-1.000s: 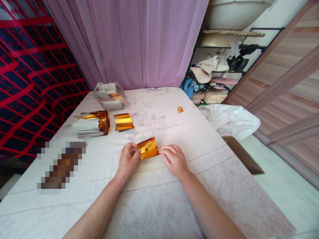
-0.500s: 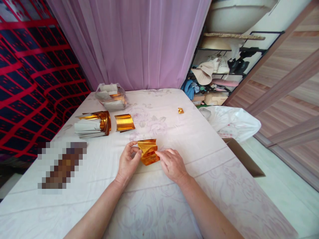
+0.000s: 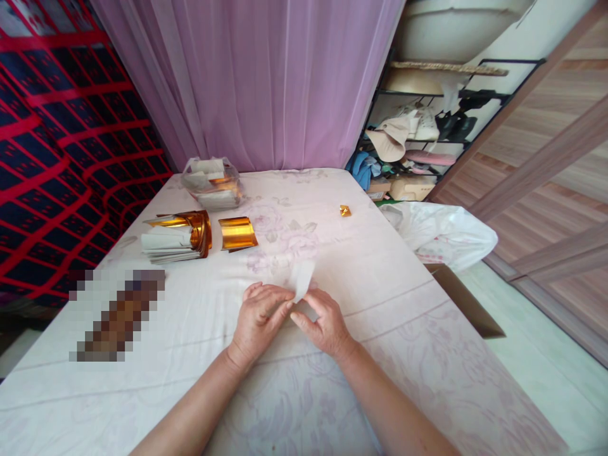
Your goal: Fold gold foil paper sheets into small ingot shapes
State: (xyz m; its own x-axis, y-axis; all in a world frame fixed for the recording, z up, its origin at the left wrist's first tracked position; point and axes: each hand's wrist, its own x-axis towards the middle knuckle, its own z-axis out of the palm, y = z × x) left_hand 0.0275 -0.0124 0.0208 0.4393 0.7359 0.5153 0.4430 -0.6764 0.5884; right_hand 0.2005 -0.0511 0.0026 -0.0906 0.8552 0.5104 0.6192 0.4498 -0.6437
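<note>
Pinching a small sheet of paper [image 3: 302, 279] between them, the left hand [image 3: 259, 316] and the right hand [image 3: 324, 320] meet over the flowered bedsheet [image 3: 361, 266], close in front of the person. Only the sheet's pale, whitish side shows, and a corner stands up past the fingertips. Both hands are curled nearly closed, thumbs and forefingers nipped on its lower edge; how much of the sheet is tucked under the fingers I cannot tell.

Taking the paper stack [image 3: 175, 237] as the landmark: the held sheet lies nearer the person than the stack and off toward the bed's open side. A curled gold sheet [image 3: 236, 233] sits just beside the stack on that same side. A clear bag of sheets [image 3: 211, 182] rests beyond the stack, toward the pink curtain [image 3: 266, 76]. A small folded gold piece [image 3: 344, 210] lies well apart from the stack, near the far edge.

To my eye a fold is being set. It would go best with the edges matched first, then the crease pressed flat against the bedsheet, since the soft bedding gives little backing.
</note>
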